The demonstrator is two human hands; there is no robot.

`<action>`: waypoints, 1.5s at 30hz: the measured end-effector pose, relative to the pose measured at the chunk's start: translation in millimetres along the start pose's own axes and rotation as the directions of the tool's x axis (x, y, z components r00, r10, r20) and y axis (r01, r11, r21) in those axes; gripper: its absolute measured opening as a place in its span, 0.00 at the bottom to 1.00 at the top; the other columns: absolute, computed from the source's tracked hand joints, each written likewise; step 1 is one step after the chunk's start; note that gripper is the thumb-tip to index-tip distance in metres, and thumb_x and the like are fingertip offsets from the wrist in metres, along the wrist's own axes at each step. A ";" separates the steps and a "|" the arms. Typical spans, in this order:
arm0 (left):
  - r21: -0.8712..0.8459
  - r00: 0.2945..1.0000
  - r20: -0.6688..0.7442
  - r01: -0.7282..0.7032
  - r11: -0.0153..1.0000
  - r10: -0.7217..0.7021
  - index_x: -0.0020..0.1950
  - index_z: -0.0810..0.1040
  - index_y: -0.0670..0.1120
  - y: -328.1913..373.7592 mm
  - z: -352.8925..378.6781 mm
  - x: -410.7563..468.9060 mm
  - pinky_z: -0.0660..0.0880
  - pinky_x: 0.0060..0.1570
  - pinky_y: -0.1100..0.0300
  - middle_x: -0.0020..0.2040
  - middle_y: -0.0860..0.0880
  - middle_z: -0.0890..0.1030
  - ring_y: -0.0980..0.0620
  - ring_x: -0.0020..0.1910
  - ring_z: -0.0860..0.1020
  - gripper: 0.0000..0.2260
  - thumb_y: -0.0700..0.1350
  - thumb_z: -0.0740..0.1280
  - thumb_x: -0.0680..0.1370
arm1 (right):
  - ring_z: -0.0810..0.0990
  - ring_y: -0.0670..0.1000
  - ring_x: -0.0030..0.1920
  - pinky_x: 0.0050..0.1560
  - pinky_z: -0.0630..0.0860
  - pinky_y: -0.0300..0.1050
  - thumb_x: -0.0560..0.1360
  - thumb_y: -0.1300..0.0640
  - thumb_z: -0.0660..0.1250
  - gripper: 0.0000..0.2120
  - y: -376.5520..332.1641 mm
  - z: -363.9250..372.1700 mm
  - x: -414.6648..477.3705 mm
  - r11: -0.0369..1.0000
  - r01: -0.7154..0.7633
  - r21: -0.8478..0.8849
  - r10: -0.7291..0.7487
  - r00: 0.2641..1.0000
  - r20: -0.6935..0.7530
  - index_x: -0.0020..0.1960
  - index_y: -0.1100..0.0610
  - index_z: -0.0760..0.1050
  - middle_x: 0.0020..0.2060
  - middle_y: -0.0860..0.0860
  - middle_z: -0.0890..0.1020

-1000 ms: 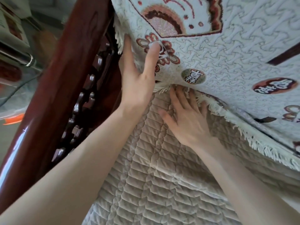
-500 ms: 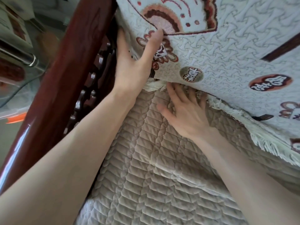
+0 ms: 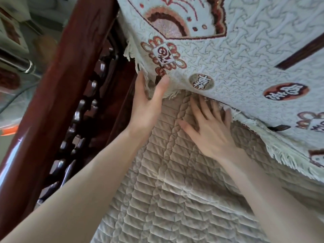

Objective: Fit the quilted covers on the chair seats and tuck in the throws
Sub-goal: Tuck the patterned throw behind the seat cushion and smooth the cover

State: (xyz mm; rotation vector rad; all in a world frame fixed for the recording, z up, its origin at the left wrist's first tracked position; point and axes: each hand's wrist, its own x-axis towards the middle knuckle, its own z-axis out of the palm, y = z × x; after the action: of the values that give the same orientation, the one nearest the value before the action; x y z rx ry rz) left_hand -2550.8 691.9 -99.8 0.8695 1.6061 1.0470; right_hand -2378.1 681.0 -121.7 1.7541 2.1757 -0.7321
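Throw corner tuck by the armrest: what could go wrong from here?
1. The fringe hangs loose over the cover; pushed in unevenly, it may bunch or stick out.
2. The right hand lies flat on the cover, which shows creases; pressing could drag it askew.
3. The left hand is at the throw corner, close beside the carved armrest; tassels might snag there.

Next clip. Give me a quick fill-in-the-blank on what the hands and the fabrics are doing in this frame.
1. The right hand rests palm ____ on the quilted cover.
2. The left hand touches the throw at its fringed ____, beside the wooden armrest.
3. The fingers of both hands are ____, not curled.

Missing words: down; corner; straight.
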 end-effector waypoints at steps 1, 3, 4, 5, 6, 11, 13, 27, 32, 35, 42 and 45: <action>-0.015 1.000 0.013 0.022 1.000 -0.022 0.78 0.57 0.52 -1.0 2.8 6.9 0.65 0.71 0.56 0.73 0.58 0.67 0.63 0.70 0.66 0.37 0.64 0.65 0.74 | 0.40 0.54 0.78 0.73 0.36 0.66 0.77 0.31 0.43 0.35 2.8 -0.1 4.6 1.000 -0.011 0.008 0.011 1.000 0.007 0.79 0.44 0.39 0.79 0.46 0.43; -0.033 0.998 0.017 0.062 0.998 -0.061 0.78 0.56 0.53 1.7 8.0 19.2 0.67 0.68 0.63 0.70 0.60 0.70 0.66 0.66 0.69 0.36 0.64 0.65 0.75 | 0.41 0.54 0.78 0.72 0.35 0.67 0.77 0.31 0.44 0.35 2.9 -2.3 19.1 0.999 -0.031 0.032 0.031 0.999 0.015 0.79 0.44 0.41 0.79 0.47 0.44; -0.039 0.997 0.017 0.077 0.996 -0.077 0.78 0.56 0.53 3.2 10.9 25.3 0.69 0.62 0.70 0.66 0.63 0.71 0.71 0.61 0.71 0.35 0.63 0.64 0.76 | 0.42 0.55 0.78 0.71 0.35 0.68 0.77 0.31 0.45 0.35 1.8 -2.5 26.2 0.998 -0.041 0.043 0.041 0.999 0.016 0.79 0.44 0.42 0.79 0.48 0.44; -0.052 0.996 0.015 0.094 0.994 -0.093 0.78 0.55 0.53 5.5 13.6 31.7 0.70 0.53 0.77 0.62 0.66 0.72 0.75 0.54 0.71 0.34 0.62 0.64 0.77 | 0.42 0.55 0.78 0.71 0.36 0.69 0.77 0.31 0.45 0.35 1.1 -2.7 32.1 0.998 -0.047 0.047 0.046 0.999 0.012 0.79 0.44 0.42 0.79 0.47 0.44; -0.061 0.994 0.020 0.111 0.992 -0.110 0.79 0.53 0.52 7.8 15.7 36.4 0.69 0.47 0.80 0.60 0.67 0.71 0.76 0.48 0.71 0.35 0.61 0.63 0.77 | 0.43 0.54 0.78 0.71 0.37 0.69 0.77 0.31 0.46 0.36 0.8 -2.0 35.6 0.997 -0.052 0.050 0.051 0.999 0.006 0.79 0.45 0.43 0.79 0.47 0.45; -0.065 0.997 0.038 0.076 0.995 -0.074 0.79 0.55 0.53 -5.2 11.9 20.5 0.70 0.60 0.73 0.66 0.64 0.70 0.74 0.58 0.71 0.36 0.65 0.63 0.76 | 0.46 0.53 0.78 0.73 0.41 0.68 0.78 0.32 0.45 0.35 3.2 -0.6 18.5 1.000 -0.012 0.019 0.014 0.995 -0.103 0.79 0.47 0.46 0.79 0.46 0.48; -0.034 0.995 0.025 0.093 0.995 -0.092 0.79 0.54 0.54 -12.2 12.4 4.3 0.64 0.71 0.58 0.74 0.58 0.66 0.63 0.70 0.66 0.44 0.71 0.64 0.69 | 0.44 0.52 0.78 0.73 0.39 0.67 0.77 0.30 0.42 0.35 9.5 2.6 -2.0 1.000 -0.013 -0.019 0.011 0.994 -0.108 0.79 0.46 0.43 0.79 0.46 0.47; -0.218 0.985 0.047 0.171 0.961 -0.165 0.79 0.54 0.53 -8.2 30.7 -7.5 0.61 0.73 0.55 0.73 0.60 0.68 0.63 0.70 0.66 0.51 0.73 0.69 0.62 | 0.40 0.53 0.78 0.73 0.39 0.65 0.73 0.27 0.35 0.40 24.5 7.7 -8.2 0.998 -0.068 -0.014 0.066 0.994 -0.084 0.79 0.47 0.40 0.79 0.48 0.45; -0.412 0.967 0.156 0.250 0.876 -0.203 0.76 0.62 0.53 7.6 37.1 19.2 0.65 0.71 0.52 0.70 0.56 0.73 0.57 0.68 0.71 0.51 0.73 0.72 0.59 | 0.38 0.53 0.78 0.74 0.40 0.64 0.73 0.27 0.37 0.41 26.7 9.8 -9.4 0.998 -0.060 -0.017 0.059 0.997 -0.045 0.79 0.48 0.39 0.79 0.48 0.42; -0.429 0.946 0.251 0.297 0.853 -0.203 0.74 0.68 0.52 13.5 38.9 33.0 0.70 0.68 0.51 0.67 0.53 0.76 0.55 0.65 0.75 0.38 0.69 0.67 0.69 | 0.42 0.55 0.78 0.74 0.40 0.66 0.75 0.29 0.40 0.39 22.8 4.9 5.5 0.995 -0.102 -0.008 0.102 0.995 -0.003 0.79 0.48 0.39 0.79 0.48 0.44; -0.453 0.958 0.195 0.277 0.847 -0.209 0.76 0.63 0.52 -0.6 30.5 27.3 0.73 0.62 0.64 0.69 0.55 0.74 0.58 0.66 0.73 0.36 0.62 0.68 0.71 | 0.41 0.54 0.78 0.74 0.40 0.67 0.75 0.29 0.40 0.38 18.8 4.3 1.1 0.994 -0.106 -0.010 0.106 0.994 -0.017 0.79 0.46 0.38 0.79 0.48 0.44; -0.480 0.948 0.239 0.303 0.823 -0.210 0.75 0.65 0.49 7.5 35.3 34.8 0.75 0.61 0.60 0.66 0.53 0.77 0.56 0.63 0.76 0.40 0.61 0.73 0.67 | 0.42 0.56 0.78 0.73 0.40 0.69 0.75 0.28 0.42 0.39 15.8 -0.5 10.4 0.993 -0.113 0.013 0.113 0.993 0.016 0.79 0.47 0.39 0.79 0.48 0.45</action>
State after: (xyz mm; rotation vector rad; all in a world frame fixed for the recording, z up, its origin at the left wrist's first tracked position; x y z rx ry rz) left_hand -2525.0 733.8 -109.7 0.3555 1.1675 1.0938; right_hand -2365.3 692.3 -129.9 1.8553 2.0468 -0.7317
